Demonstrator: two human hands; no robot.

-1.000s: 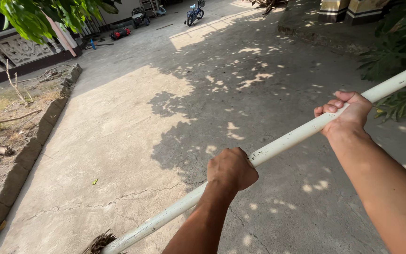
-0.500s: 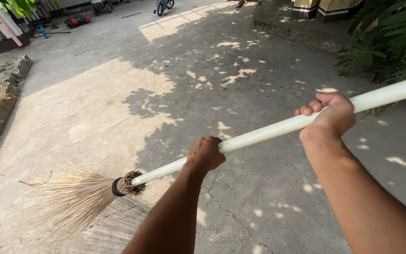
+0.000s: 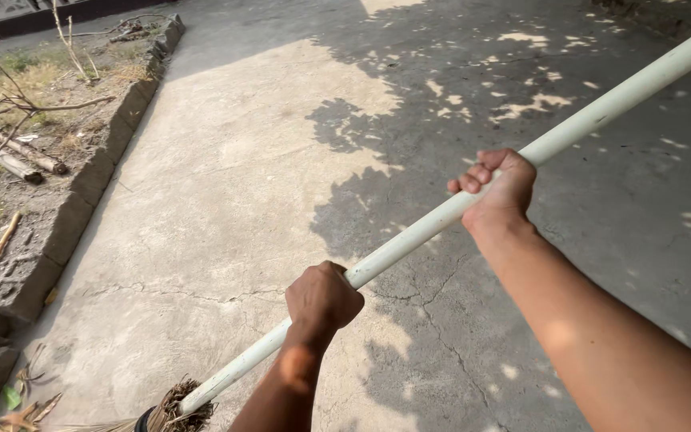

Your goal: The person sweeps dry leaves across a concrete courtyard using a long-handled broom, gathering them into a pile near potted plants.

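Broom handle (image 3: 569, 128): long, white, slanting over cracked concrete (image 3: 241, 184); bristle head (image 3: 173, 410) low, near stone curb (image 3: 81, 192). Left hand (image 3: 321, 300) closed around lower handle, right hand (image 3: 499, 186) closed higher up. Keep hands apart; sweep low, away from curb.

I'm looking down on a concrete yard floor (image 3: 265, 160), pale where the sun is hitting it and crossed by thin cracks (image 3: 201, 294) near the bottom. Leafy tree shadow (image 3: 473, 104) is dappling the right half. Along the left a stone kerb (image 3: 81, 200) is edging a dry garden bed (image 3: 1, 120), where bare branches (image 3: 33, 104) and cut logs (image 3: 13, 156) are lying among sparse grass. Dead leaves (image 3: 21, 404) are gathering at the kerb's foot.
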